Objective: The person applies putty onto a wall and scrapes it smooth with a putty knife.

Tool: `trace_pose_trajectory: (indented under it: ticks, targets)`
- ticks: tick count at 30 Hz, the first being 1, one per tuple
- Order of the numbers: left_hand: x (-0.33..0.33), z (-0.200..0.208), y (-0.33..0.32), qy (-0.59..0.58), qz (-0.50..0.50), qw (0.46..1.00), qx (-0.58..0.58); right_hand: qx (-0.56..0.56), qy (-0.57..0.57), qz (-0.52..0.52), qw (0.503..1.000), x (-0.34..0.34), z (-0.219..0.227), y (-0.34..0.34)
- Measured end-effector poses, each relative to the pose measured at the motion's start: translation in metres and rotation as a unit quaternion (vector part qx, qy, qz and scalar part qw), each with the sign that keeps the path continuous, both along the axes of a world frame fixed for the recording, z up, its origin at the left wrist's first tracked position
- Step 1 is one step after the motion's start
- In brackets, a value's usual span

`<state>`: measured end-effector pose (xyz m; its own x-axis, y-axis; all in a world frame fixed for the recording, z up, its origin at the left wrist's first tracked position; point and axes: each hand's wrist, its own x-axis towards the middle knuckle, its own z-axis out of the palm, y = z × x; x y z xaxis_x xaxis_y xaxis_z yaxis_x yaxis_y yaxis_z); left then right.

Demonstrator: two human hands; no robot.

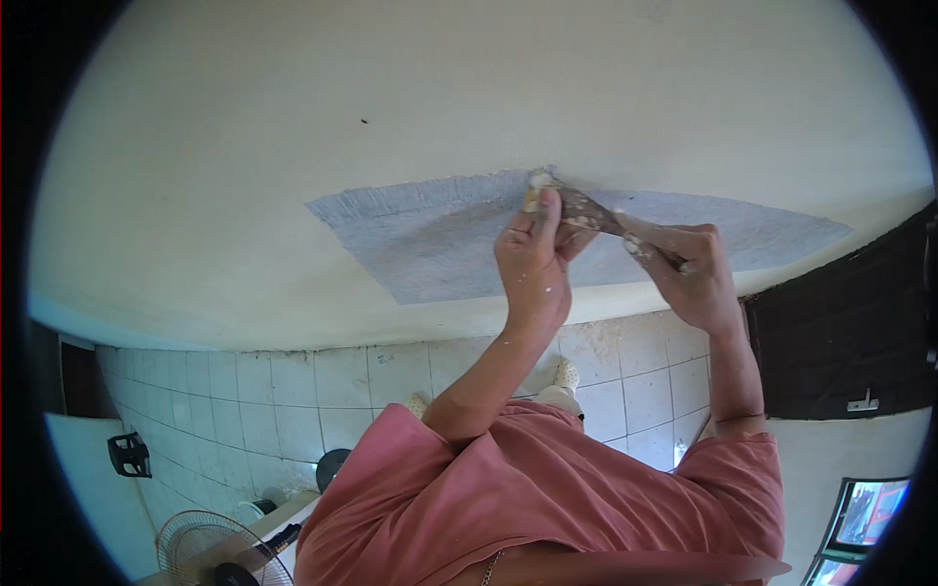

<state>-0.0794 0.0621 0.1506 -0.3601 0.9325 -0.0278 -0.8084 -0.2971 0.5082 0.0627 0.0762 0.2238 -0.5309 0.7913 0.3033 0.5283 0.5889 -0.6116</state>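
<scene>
My right hand (696,273) is closed around the handle of a brown putty knife (589,212), spattered with white. The blade points left toward my left hand (531,254). In that hand the thumb and fingers are closed on a small flat yellowish piece (532,195) smeared with white; its exact kind I cannot make out. The knife's end meets or overlaps this piece. White specks dot both hands. Both are raised in front of a pale wall (244,117), before a grey, rough-edged patch (430,239) on it.
A tiled floor (342,381) runs along the wall's foot. To the right is a dark door (831,332) with a metal latch; a window (870,513) lies lower right. A fan (220,552) stands lower left, with a black stool-like object (129,455) beyond it.
</scene>
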Motion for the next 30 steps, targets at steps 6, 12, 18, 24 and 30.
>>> trace_pose_trajectory:
  ticks: [6,12,18,24,30]
  targets:
    - [-0.008,0.004,-0.005,-0.006,0.006,1.0,0.002,0.031,-0.022,0.031,0.999,-0.007,0.008,-0.005]
    - [-0.031,0.008,-0.011,0.011,0.037,0.999,-0.003,0.028,-0.02,0.058,0.998,-0.031,0.007,-0.003]
    - [-0.036,0.007,-0.01,-0.008,0.039,0.999,0.006,0.027,-0.029,0.054,0.998,-0.039,0.008,-0.001]
    - [-0.036,0.004,-0.011,-0.011,0.039,0.999,-0.01,0.046,-0.056,0.068,0.995,-0.039,0.012,-0.003]
    - [-0.042,0.005,-0.01,-0.007,0.031,0.999,0.005,0.039,-0.031,0.077,0.996,-0.042,0.011,0.0]
